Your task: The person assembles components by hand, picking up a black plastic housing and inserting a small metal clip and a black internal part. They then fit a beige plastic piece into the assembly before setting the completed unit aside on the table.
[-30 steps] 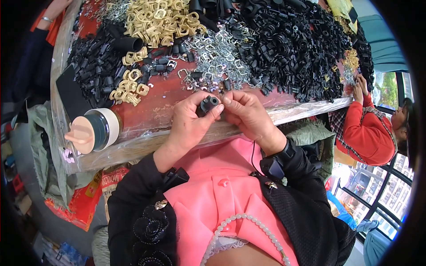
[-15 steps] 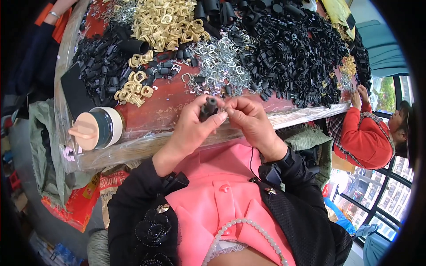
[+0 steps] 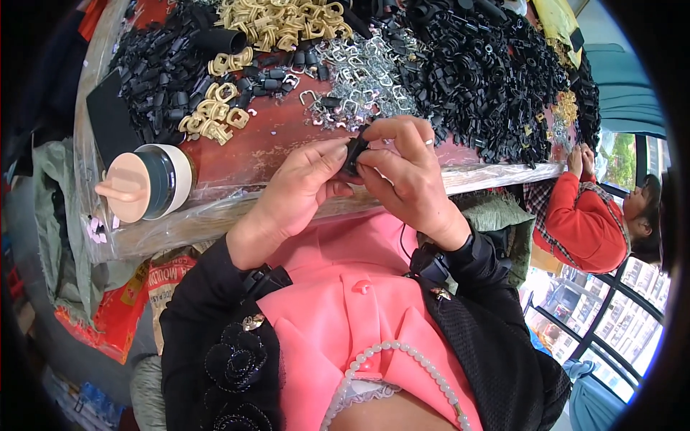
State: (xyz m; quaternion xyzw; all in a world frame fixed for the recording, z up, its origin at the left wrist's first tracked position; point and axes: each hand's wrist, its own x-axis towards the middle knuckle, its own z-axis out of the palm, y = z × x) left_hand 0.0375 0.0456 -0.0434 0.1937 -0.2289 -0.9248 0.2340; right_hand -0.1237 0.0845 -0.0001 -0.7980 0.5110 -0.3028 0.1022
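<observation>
A small black plastic part (image 3: 353,155) is held between my two hands, just above the table's near edge. My left hand (image 3: 302,183) is closed on its left side, thumb on top. From the right, my right hand (image 3: 408,169) pinches the same part with thumb and fingers. Its exact kind is hard to tell, since fingers cover much of it. Beyond my hands lies a pile of silvery metal clips (image 3: 366,75). Tan ring-shaped plastic pieces (image 3: 214,115) and small black pieces (image 3: 162,79) lie to the left.
A lidded cup (image 3: 169,179) stands at the near left beside a flat black slab (image 3: 111,115). A large heap of black parts (image 3: 489,79) covers the right side of the red table (image 3: 277,154). A person in red (image 3: 586,223) works at the far right.
The black part has turned from pointing upward to lying tilted between my hands. My right fingers have moved from its side onto it. The whole view has shifted slightly.
</observation>
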